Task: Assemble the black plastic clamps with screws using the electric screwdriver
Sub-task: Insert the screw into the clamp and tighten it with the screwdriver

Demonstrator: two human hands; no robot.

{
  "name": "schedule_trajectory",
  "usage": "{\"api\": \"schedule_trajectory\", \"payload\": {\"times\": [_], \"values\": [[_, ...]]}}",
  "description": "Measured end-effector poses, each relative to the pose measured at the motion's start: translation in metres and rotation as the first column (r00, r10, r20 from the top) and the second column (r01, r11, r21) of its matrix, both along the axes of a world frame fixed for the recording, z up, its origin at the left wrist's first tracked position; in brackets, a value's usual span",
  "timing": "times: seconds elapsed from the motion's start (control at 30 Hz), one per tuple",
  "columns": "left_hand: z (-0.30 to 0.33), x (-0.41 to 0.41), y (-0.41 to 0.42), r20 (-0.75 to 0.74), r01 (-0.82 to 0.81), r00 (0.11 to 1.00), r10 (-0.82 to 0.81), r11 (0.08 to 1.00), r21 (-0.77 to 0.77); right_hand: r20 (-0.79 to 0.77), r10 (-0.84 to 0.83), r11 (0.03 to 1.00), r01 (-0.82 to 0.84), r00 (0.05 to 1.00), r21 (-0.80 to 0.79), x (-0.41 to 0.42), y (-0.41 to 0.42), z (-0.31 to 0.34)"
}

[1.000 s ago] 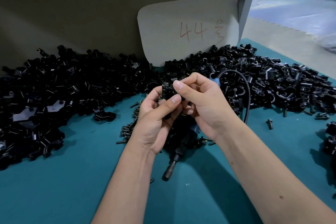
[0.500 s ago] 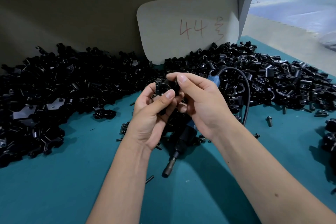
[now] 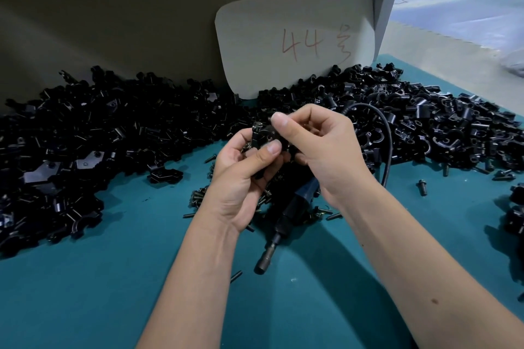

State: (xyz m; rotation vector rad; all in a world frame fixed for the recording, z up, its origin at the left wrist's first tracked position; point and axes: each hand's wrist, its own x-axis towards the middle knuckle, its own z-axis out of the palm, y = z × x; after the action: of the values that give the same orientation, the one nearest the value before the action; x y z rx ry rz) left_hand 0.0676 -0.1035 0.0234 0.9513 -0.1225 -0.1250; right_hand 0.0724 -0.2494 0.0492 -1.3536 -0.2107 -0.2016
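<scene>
Clamp (image 3: 265, 136) has lifted slightly, pinched by left hand (image 3: 241, 178) and right hand (image 3: 320, 150) fingers (screw seating step); next, grab electric screwdriver (image 3: 286, 215).

Place: factory assembly bench, in a workshop hall.
Work surface: teal mat (image 3: 85, 292) heaped with black plastic clamp parts (image 3: 99, 127) and loose screws (image 3: 422, 187).
Tool: corded electric screwdriver (image 3: 286, 221) lying on the mat.
Marker: grey card (image 3: 295, 39) with "44" handwritten in red.
Beyond: open concrete floor (image 3: 453, 25).
</scene>
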Motion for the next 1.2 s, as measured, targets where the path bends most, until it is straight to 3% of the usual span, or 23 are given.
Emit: {"api": "schedule_trajectory", "payload": {"times": [0.1, 0.3, 0.43, 0.6, 0.77, 1.0, 1.2], "values": [[0.001, 0.001, 0.003, 0.017, 0.000, 1.000, 0.000, 1.000, -0.021, 0.027, 0.123, 0.992, -0.123, 0.992, -0.011, 0.001, -0.007, -0.003], [0.001, -0.001, 0.003, 0.010, -0.004, 1.000, 0.003, 0.999, 0.040, 0.054, 0.006, 1.000, -0.005, 0.999, -0.015, 0.004, -0.004, -0.008], [0.001, 0.000, 0.004, 0.016, 0.005, 1.000, -0.005, 1.000, 0.023, 0.084, 0.101, 0.994, -0.097, 0.991, -0.051, 0.004, -0.009, -0.009], [0.001, -0.002, 0.005, 0.002, 0.000, 1.000, 0.000, 0.999, 0.043, 0.059, -0.022, 0.999, 0.025, 0.998, -0.041, 0.005, -0.002, -0.010], [0.002, -0.002, 0.005, -0.005, -0.013, 1.000, 0.013, 1.000, 0.024, 0.122, 0.030, 0.992, -0.015, 0.992, -0.125, 0.004, -0.007, -0.009], [0.002, -0.003, 0.002, 0.030, -0.006, 1.000, 0.004, 0.996, 0.084, 0.192, -0.191, 0.943, 0.234, 0.963, -0.234, 0.004, -0.004, -0.010], [0.006, -0.002, 0.004, 0.024, -0.046, 0.999, 0.046, 0.998, 0.031, 0.257, -0.045, 0.947, 0.123, 0.965, -0.297, 0.006, -0.010, -0.010]]}}
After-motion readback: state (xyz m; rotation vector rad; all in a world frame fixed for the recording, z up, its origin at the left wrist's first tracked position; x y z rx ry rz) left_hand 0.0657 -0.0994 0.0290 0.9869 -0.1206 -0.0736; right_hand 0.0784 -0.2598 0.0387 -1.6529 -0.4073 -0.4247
